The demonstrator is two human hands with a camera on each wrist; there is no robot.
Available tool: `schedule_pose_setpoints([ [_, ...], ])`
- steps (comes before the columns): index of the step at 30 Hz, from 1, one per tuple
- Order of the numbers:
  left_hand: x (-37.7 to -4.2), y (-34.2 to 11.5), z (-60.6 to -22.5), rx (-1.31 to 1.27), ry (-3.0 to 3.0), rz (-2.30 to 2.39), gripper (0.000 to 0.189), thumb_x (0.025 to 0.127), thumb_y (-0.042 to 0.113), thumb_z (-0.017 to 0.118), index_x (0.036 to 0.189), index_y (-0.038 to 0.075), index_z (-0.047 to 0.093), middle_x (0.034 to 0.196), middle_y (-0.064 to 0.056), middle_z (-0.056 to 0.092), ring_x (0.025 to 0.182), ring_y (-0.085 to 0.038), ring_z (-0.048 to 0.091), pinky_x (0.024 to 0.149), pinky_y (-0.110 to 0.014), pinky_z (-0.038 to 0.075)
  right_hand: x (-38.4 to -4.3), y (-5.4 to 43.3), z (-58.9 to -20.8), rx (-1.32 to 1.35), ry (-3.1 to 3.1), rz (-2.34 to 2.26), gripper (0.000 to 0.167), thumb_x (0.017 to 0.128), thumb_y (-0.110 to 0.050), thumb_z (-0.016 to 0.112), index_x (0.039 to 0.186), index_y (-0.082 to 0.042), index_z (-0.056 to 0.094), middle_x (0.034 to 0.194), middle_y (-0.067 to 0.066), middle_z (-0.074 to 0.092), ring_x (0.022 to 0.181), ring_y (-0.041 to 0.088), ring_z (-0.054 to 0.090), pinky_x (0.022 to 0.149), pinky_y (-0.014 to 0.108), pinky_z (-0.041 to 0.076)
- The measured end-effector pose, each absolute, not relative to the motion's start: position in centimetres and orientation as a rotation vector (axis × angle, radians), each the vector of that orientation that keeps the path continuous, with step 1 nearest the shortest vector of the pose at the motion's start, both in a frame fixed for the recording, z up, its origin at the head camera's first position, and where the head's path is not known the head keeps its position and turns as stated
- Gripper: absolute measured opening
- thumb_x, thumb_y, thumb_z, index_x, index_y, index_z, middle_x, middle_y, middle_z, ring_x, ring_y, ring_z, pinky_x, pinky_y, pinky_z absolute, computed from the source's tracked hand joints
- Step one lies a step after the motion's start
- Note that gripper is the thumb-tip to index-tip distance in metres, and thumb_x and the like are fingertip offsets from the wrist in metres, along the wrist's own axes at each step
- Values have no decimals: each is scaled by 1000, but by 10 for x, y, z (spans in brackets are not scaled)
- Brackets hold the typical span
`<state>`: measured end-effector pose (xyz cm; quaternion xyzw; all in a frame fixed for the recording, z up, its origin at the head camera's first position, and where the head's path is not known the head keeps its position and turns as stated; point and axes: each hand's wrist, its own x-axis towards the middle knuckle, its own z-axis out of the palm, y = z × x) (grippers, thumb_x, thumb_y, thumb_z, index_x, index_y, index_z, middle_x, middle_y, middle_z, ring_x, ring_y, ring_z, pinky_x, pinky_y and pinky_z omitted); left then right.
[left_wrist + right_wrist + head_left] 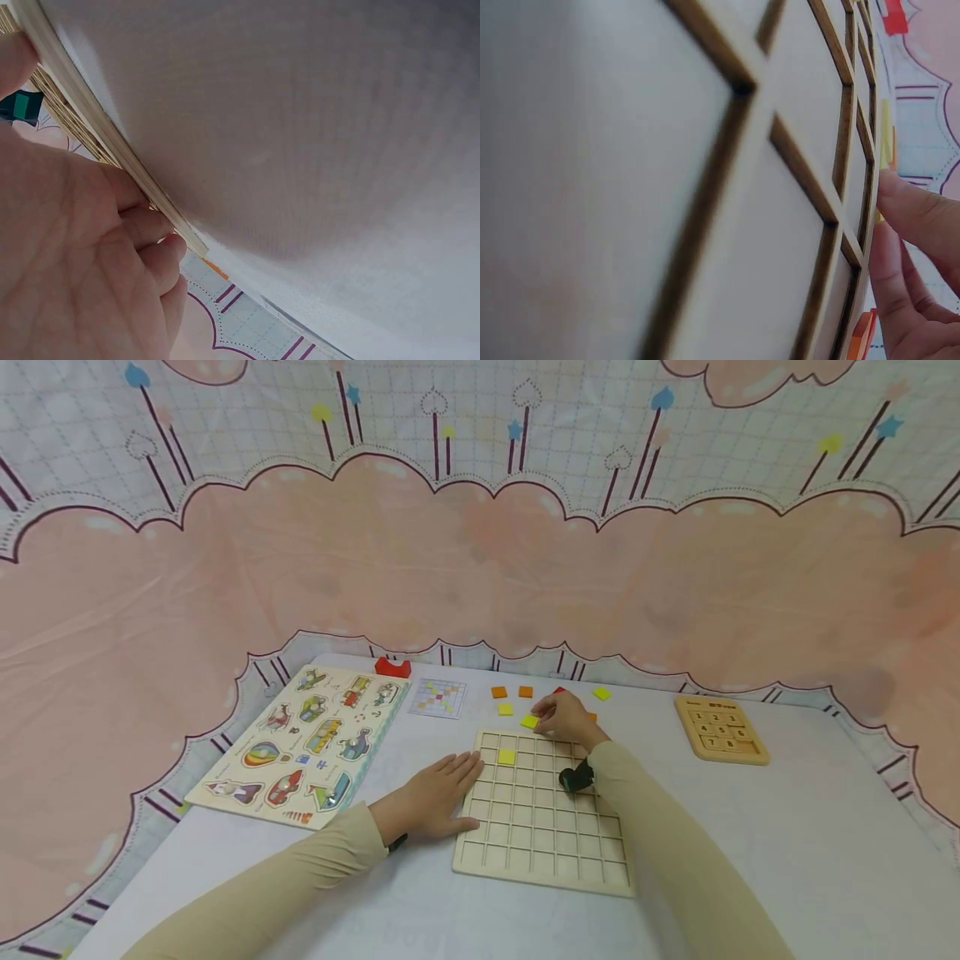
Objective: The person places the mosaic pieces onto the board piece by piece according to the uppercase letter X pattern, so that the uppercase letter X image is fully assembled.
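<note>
A wooden grid board (540, 839) lies on the white table, with one yellow tile (507, 757) in a cell near its far left corner. My left hand (435, 793) rests along the board's left edge, fingers extended and thumb spread, the fingertips over the rim. Just past the far edge, my right hand (564, 718) pinches another yellow tile (529, 721) between thumb and fingers. In the right wrist view, the thumb (919, 210) and a finger meet at a sliver of yellow beside the board's grooved edge. That hand partly hides a red tile (559, 691) and an orange one behind it.
Orange tiles (498, 692) and more yellow tiles (602, 693) lie beyond the board. A pattern card (437, 698) and a red block (393, 668) are at the back. To the left lies a picture puzzle board (300, 747); to the right, a wooden number puzzle (720, 729).
</note>
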<state>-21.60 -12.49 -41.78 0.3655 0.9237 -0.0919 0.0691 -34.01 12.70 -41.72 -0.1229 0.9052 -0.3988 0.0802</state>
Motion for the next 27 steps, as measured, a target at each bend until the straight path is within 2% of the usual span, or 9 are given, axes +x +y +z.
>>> schedule_pose_setpoints([
  [17, -216, -123, -416, 1095, 2781, -280, 85, 91, 62, 40, 149, 2, 22, 157, -13, 21, 145, -25, 21, 119, -38, 21, -340, 124, -412, -393, 2689, -1124, 25, 79, -2, 73, 102, 5, 69, 95, 16, 66, 82, 21, 60, 71, 27, 52],
  [27, -217, -123, -417, 1077, 2779, -292, 85, 92, 62, 38, 150, 3, 20, 157, -12, 19, 146, -25, 19, 119, -37, 20, -332, 126, -406, -452, 2658, -1176, 25, 77, -1, 73, 102, 3, 68, 95, 15, 66, 81, 17, 59, 76, 30, 54],
])
